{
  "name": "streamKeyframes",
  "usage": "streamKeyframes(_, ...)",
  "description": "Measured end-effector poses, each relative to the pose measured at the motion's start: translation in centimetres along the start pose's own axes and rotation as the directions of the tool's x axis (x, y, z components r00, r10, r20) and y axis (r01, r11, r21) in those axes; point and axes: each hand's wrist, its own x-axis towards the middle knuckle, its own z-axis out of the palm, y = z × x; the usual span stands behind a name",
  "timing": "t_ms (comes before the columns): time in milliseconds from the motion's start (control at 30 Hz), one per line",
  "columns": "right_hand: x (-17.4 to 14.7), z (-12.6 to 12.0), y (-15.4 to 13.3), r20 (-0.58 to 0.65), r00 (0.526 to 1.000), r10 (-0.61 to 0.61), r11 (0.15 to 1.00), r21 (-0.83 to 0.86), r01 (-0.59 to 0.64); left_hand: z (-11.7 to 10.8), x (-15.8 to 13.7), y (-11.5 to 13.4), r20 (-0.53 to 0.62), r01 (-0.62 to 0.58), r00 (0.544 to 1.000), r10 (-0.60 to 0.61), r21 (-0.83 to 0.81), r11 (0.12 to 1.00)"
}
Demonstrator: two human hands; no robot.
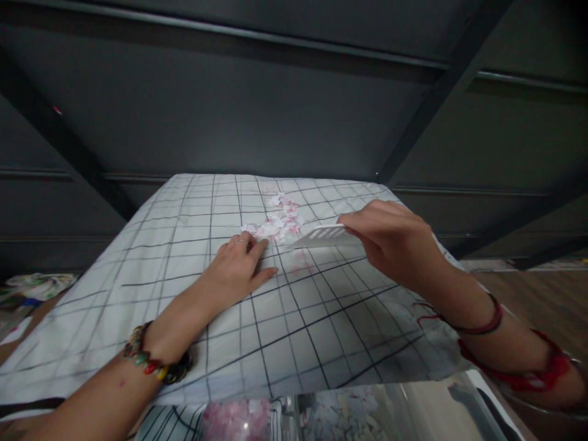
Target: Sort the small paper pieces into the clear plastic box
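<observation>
A small heap of torn paper scraps (278, 226), white with pink patches, lies near the middle of a white cloth with dark grid lines (294, 318). My left hand (241, 266) rests palm down at the near left edge of the heap. Its thumb is apart from the other fingers, and the fingertips touch or nearly touch the scraps. From the right, my right hand (395, 239) grips a flat white slotted plastic piece (319, 236) by its far end. That piece is tilted, with its lower left edge at the scraps. My palm hides part of its right end.
Clear containers stand at the near edge, one with pink bits (236, 419), another with whitish paper bits (340, 413). Dark grey panels (257, 104) rise behind the table. A wooden floor (528, 294) shows at right, and a crumpled bundle (39, 286) at far left.
</observation>
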Motion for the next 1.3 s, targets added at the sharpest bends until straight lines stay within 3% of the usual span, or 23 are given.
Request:
streamKeyframes(100, 0.4, 0.5, -0.4, 0.001, 1.000, -0.014, 1.000, -0.027, 0.014, 0.0, 0.0, -0.1, 0.002, 0.012, 1.000, -0.012, 0.001, 1.000)
streamKeyframes(233, 0.2, 0.4, -0.4, 0.015, 0.999, -0.031, 0.997, 0.072, 0.030, -0.1, -0.1, 0.0, 0.012, 0.021, 1.000, -0.021, -0.033, 0.999)
streamKeyframes(400, -0.6, -0.3, 0.2, -0.024, 0.999, 0.025, 0.999, 0.043, -0.024, -0.5, 0.0, 0.4, 0.048, 0.044, 0.998, -0.044, 0.002, 0.999)
streamKeyframes(533, -1.4, -0.2, -0.1, 0.014, 1.000, 0.025, 0.999, 0.044, -0.026, -0.7, 0.0, 0.3, 0.108, 0.052, 0.993, -0.050, -0.017, 0.999)
streamKeyframes(667, -2.5, -1.1, -0.9, -0.070, 0.997, -0.020, 0.995, 0.099, 0.027, -0.4, -0.3, -0.2, 0.189, 0.044, 0.981, -0.039, -0.020, 0.999)
streamKeyframes(800, -3.4, -2.4, -1.3, -0.046, 0.996, 0.079, 0.996, -0.041, -0.081, -0.5, -0.8, -0.4, 0.310, 0.049, 0.950, -0.042, -0.016, 0.999)
streamKeyframes(1000, -3.1, -3.1, -3.9, -0.011, 0.998, 0.064, 0.992, -0.113, -0.065, -2.4, -4.0, -0.4, 0.508, 0.057, 0.860, -0.046, -0.006, 0.998)
streamKeyframes(1200, -0.4, -4.4, -8.5, -0.025, 0.999, 0.027, 0.997, 0.073, -0.025, -3.8, -8.5, -2.5, 0.553, 0.133, 0.823, -0.130, 0.035, 0.991)
streamKeyframes(1300, 0.3, -5.5, -10.4, -0.024, 1.000, -0.009, 0.985, 0.170, 0.013, -4.2, -10.5, -3.3, 0.536, 0.167, 0.829, -0.160, 0.036, 0.985)
